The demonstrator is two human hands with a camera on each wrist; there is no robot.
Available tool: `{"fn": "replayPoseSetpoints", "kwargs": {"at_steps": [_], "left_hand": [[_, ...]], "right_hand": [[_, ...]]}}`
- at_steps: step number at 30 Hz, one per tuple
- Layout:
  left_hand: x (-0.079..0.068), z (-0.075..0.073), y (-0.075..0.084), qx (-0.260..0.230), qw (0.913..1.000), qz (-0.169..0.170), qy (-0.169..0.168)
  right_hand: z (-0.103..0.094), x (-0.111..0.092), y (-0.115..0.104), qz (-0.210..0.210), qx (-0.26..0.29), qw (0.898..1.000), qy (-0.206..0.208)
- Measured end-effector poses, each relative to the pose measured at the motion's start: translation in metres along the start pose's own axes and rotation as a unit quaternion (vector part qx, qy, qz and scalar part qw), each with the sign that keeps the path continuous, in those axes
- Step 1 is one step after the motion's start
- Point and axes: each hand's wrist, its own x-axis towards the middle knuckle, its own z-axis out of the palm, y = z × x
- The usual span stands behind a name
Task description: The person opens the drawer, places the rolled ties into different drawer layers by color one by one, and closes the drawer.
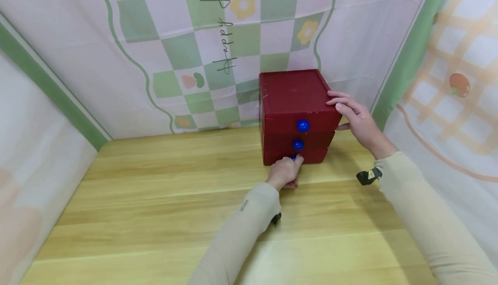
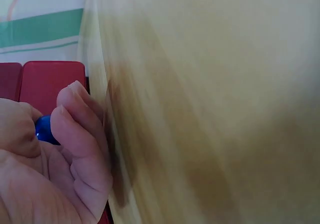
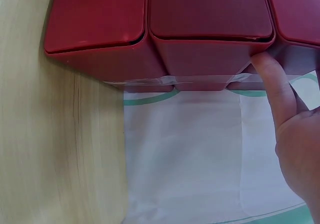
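A dark red chest of three stacked drawers [image 1: 295, 90] stands on the wooden table, each drawer with a round blue knob. My left hand [image 1: 283, 171] pinches the bottom knob [image 2: 45, 130] between thumb and curled fingers, low over the tabletop. The top knob [image 1: 303, 126] and the middle knob [image 1: 298, 145] are untouched. Against the chest's right side rests my right hand [image 1: 359, 123], fingers extended over the top edge and thumb lower down. In the right wrist view one extended digit [image 3: 277, 86] touches the side of the chest. All three drawer fronts sit close to the body.
The wooden table [image 1: 155, 198] stretches out to the left and front. A green-and-white checked cloth [image 1: 218, 60] hangs right behind the chest, and another patterned cloth [image 1: 447, 81] hangs at the right. Clear tape [image 3: 200, 79] runs along the chest's side.
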Motion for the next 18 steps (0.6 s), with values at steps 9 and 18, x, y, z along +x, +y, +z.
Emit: {"fn": "replayPoseSetpoints", "kwargs": {"at_steps": [9,18], "left_hand": [[0.0017,-0.0040,0.0017,0.000,0.9997,-0.017,-0.015],[-0.0030,-0.0026,0.0027,0.014,0.9998,-0.011,0.011]], "right_hand": [[0.0003,-0.0003,-0.0011,0.003,-0.015,1.000,-0.003],[0.0004,-0.0005,-0.0015,0.006,-0.024,1.000,-0.004]]}}
